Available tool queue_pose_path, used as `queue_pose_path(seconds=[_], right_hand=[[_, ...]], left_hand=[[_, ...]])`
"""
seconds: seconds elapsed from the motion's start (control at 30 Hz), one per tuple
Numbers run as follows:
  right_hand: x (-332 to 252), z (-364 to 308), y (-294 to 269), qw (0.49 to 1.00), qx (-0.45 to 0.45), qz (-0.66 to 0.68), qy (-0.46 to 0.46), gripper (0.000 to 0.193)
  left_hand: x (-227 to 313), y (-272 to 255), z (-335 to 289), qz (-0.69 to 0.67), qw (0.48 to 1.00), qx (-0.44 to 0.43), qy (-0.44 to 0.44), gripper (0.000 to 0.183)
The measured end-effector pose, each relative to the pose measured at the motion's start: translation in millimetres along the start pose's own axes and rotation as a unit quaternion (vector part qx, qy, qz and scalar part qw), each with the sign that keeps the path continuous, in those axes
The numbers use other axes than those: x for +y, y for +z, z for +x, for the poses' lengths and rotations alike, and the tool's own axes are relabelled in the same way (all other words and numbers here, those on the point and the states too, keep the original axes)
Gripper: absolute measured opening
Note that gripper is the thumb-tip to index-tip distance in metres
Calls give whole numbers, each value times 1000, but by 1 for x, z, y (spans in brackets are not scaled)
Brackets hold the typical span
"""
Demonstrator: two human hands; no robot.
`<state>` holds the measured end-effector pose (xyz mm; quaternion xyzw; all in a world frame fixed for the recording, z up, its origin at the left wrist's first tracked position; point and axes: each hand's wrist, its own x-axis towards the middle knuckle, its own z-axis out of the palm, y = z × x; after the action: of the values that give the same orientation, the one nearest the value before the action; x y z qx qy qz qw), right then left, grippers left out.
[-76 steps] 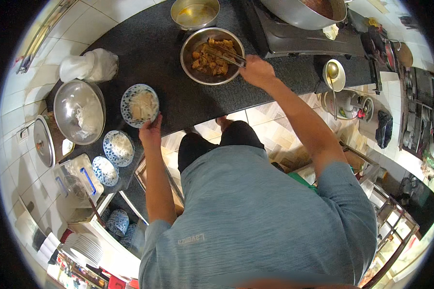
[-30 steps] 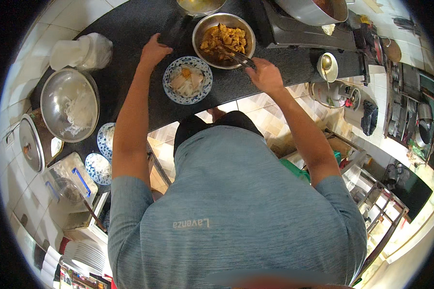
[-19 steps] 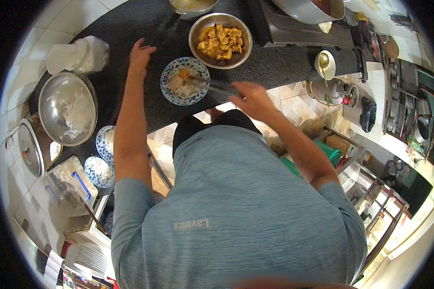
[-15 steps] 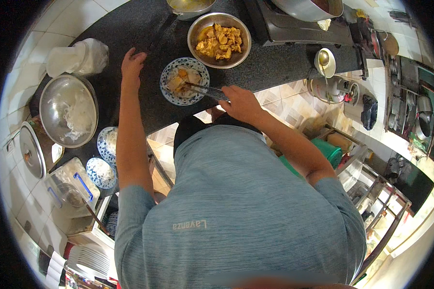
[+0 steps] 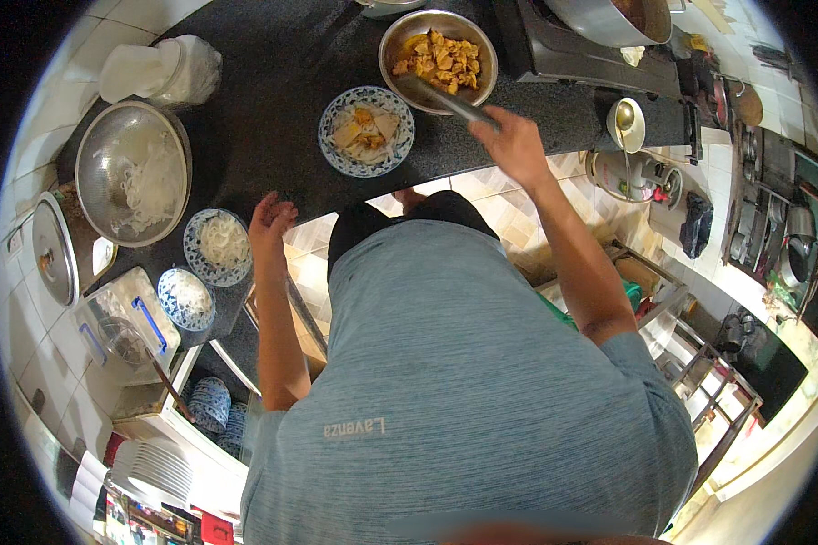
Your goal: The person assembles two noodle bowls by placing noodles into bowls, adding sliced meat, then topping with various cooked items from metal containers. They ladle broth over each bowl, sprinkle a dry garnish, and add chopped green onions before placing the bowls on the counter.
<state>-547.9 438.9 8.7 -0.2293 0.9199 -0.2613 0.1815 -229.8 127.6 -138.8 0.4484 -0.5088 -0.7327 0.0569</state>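
Note:
My right hand (image 5: 511,147) grips metal tongs (image 5: 454,102), their tips at the near-left rim of a steel bowl (image 5: 493,86). Yellow-brown cooked pieces of meat (image 5: 451,62) lie inside in yellowish liquid. Just left of it stands a blue-patterned bowl (image 5: 325,156) holding white noodles with pale slices and yellow bits on top. At the counter's front edge hovers my left hand (image 5: 273,221), its fingers loosely bent and apart, with nothing in it. Nearest to it is a patterned bowl of white noodles (image 5: 224,242); a second noodle bowl (image 5: 187,302) sits beside that one.
On the left are a large metal colander (image 5: 100,145) with noodles, a lid (image 5: 54,250), a clear box (image 5: 118,336) and a plastic-wrapped white stack (image 5: 191,74). A black stove (image 5: 573,68) with a big pot (image 5: 609,25) stands far right, near a white bowl with a ladle (image 5: 625,116).
My right hand has moved the tongs from the patterned bowl up and right to the steel bowl. My left hand has drawn back toward the counter's front edge.

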Motion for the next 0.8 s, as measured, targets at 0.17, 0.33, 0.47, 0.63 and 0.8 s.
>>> queue_pose_path(seconds=[0.17,0.33,0.47,0.63,0.8], right_hand=[[13,43,29,991,17,-119,61,44],[25,37,34,984,26,-163,60,43],[15,36,27,990,23,-131,51,43],[2,57,51,990,-2,-117,76,42],[26,51,45,995,65,-74,34,40]], left_hand=[[-24,-13,-6,47,999,11,-12,51],[-39,-37,-7,70,997,28,-13,56],[-54,-51,-12,87,996,22,-30,46],[-61,-56,-20,106,990,8,-94,49],[-72,-75,-42,30,992,-4,-124,48]])
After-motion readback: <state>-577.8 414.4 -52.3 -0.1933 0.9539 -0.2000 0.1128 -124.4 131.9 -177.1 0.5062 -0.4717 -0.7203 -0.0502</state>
